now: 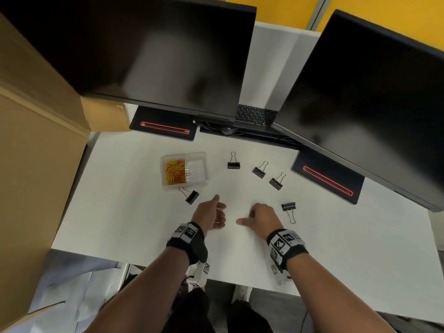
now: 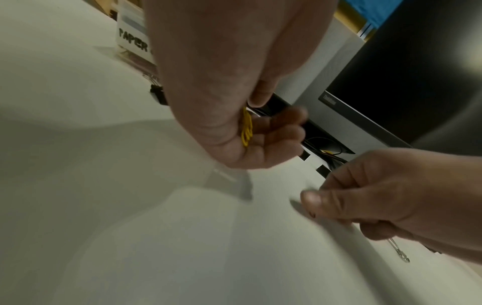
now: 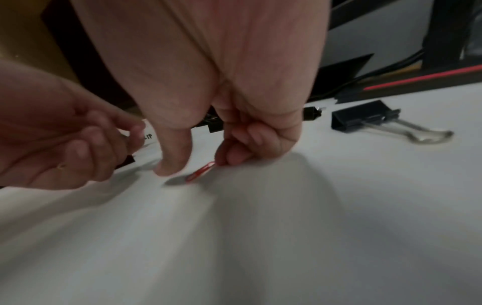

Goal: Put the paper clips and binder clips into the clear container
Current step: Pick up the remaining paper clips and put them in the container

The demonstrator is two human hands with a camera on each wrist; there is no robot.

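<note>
Five binder clips (image 1: 233, 164) loose; left hand (image 1: 211, 216) grips yellow paper clips (image 2: 246, 128), count unclear; right hand (image 1: 263, 218) fingers one red paper clip (image 3: 200, 171)

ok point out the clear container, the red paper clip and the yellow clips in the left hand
clear container (image 1: 197, 165): head view, bare floor of its right compartment.
red paper clip (image 3: 200, 172): right wrist view, middle of its loop on the table.
yellow clips (image 2: 246, 129): left wrist view, middle of the bunch in the left hand's grip.

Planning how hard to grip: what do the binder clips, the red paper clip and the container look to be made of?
Binder clips: matte black body, probably painted metal, with shiny bare wire handles. Red paper clip: thin bent wire with a glossy red coating, likely plastic over metal. Container: clear, glossy thin plastic; the clips show through its walls.
</note>
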